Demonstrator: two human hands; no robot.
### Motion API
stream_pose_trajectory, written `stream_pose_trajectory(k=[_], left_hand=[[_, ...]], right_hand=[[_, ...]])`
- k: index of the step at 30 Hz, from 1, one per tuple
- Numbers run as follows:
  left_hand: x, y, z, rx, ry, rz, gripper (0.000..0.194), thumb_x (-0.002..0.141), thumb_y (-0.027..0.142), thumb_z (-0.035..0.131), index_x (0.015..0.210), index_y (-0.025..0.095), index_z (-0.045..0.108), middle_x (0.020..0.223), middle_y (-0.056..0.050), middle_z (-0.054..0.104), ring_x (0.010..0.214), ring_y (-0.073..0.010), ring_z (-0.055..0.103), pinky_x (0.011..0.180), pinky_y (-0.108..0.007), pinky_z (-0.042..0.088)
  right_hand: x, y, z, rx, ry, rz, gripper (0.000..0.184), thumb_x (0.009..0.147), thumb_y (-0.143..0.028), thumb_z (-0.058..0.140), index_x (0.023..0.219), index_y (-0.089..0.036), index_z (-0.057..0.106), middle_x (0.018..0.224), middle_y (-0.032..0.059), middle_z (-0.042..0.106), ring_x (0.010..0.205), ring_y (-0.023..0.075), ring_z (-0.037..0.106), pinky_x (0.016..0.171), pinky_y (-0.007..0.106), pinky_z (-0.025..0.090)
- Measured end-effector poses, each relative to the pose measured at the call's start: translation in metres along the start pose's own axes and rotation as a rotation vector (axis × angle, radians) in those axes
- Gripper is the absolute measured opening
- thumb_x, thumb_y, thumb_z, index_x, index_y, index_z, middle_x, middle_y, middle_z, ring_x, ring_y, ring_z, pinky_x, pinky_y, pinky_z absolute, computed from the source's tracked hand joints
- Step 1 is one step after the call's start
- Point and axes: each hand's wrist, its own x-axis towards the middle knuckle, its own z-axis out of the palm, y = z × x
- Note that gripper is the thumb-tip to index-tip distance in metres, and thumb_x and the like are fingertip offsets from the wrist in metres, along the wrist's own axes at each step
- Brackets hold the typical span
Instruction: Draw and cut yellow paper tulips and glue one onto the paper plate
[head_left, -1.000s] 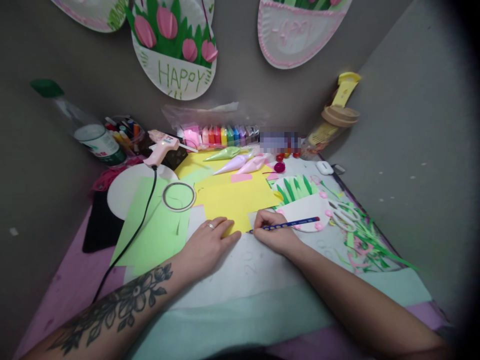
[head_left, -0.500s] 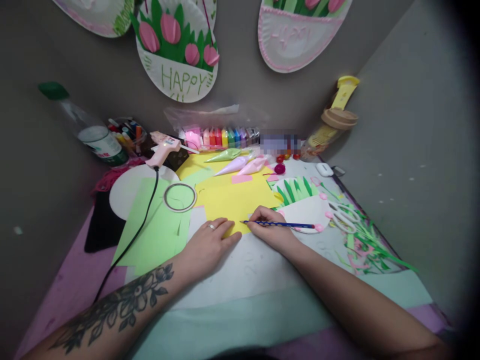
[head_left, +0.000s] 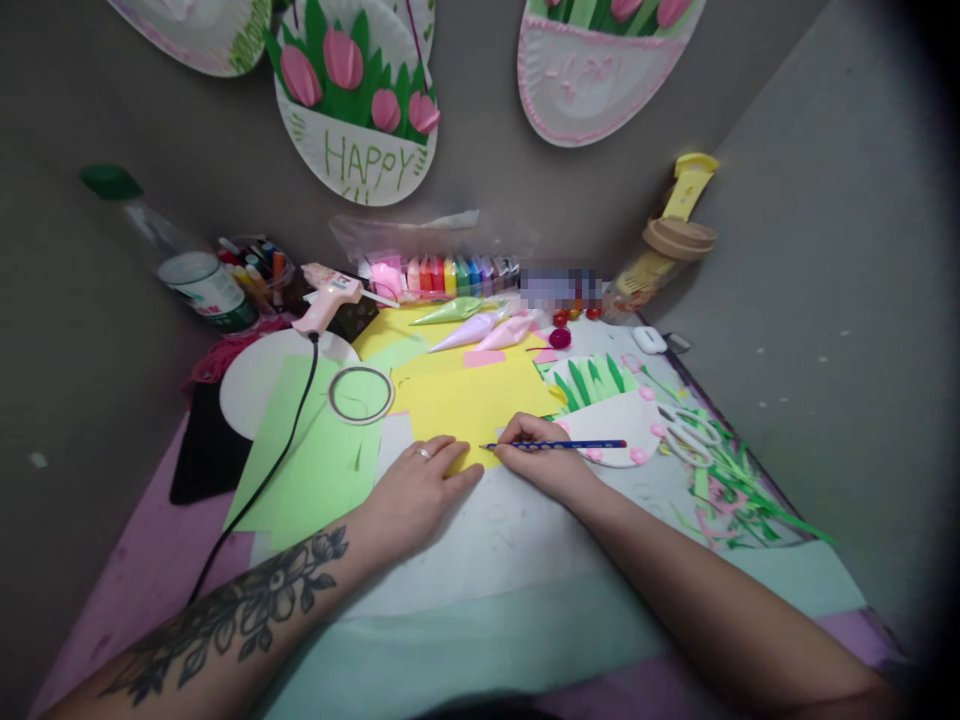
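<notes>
A sheet of yellow paper [head_left: 465, 395] lies in the middle of the table. My left hand [head_left: 427, 490], with a ring on one finger, rests flat on its lower left part, fingers spread and holding nothing. A blue pencil [head_left: 577, 444] is pinched in my right hand [head_left: 551, 462], its tip pointing left over the yellow sheet near my left fingertips. Whether the tip touches the paper is hard to tell. Just beyond my right hand lies a white paper plate craft [head_left: 622, 430] with green paper leaves and pink flowers along its edge.
To the left are green paper [head_left: 322, 460], a tape roll [head_left: 361, 394] and a pink glue gun [head_left: 330, 300] with a black cord. White scissors [head_left: 686, 435] lie right, by green paper scraps [head_left: 739, 490]. Piping bags [head_left: 469, 330] and a bottle [head_left: 199, 285] stand farther back.
My right hand has shifted the pencil tip up and left, from the yellow sheet's lower edge onto the sheet. The left hand stays in place. The view has tilted slightly.
</notes>
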Motion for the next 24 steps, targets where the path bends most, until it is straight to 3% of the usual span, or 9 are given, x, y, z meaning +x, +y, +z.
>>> stream_pose_trajectory(k=[5,10,14,24], left_hand=[[0.0005,-0.0005,0.0009,0.007,0.005,0.004,0.04,0.089,0.016,0.05,0.128,0.021,0.054,0.127,-0.016,0.055,0.117,-0.0299,0.05,0.09,-0.045,0.047],[0.0005,-0.0006,0.001,0.008,0.002,0.006,0.04,0.089,0.016,0.05,0.128,0.021,0.054,0.128,-0.016,0.054,0.118,-0.0301,0.05,0.09,-0.045,0.047],[0.0004,-0.0001,-0.0005,0.009,-0.006,-0.002,0.04,0.089,0.017,0.049,0.128,0.022,0.054,0.128,-0.016,0.054,0.118,-0.0298,0.05,0.089,-0.045,0.047],[0.0004,0.0005,0.0001,0.012,-0.014,-0.007,0.039,0.09,0.018,0.048,0.128,0.022,0.054,0.129,-0.015,0.054,0.118,-0.0302,0.05,0.089,-0.045,0.047]], right_hand=[[-0.0004,-0.0004,-0.0015,0.033,-0.082,0.007,0.008,0.063,-0.02,0.061,0.057,-0.019,0.056,0.057,-0.0025,0.059,0.054,0.0119,0.05,0.05,0.022,0.037],[0.001,-0.0027,-0.0024,0.041,-0.047,0.025,0.007,0.063,-0.02,0.06,0.058,-0.019,0.055,0.057,-0.003,0.058,0.054,0.0116,0.05,0.05,0.022,0.036],[0.0015,-0.0013,-0.0038,0.05,-0.11,0.023,0.007,0.062,-0.02,0.06,0.056,-0.019,0.056,0.055,-0.0029,0.057,0.053,0.0114,0.048,0.05,0.022,0.036],[0.0006,-0.0041,-0.0057,0.064,-0.111,0.046,0.008,0.059,-0.022,0.059,0.054,-0.019,0.054,0.054,-0.0034,0.054,0.053,0.0116,0.046,0.05,0.022,0.034]])
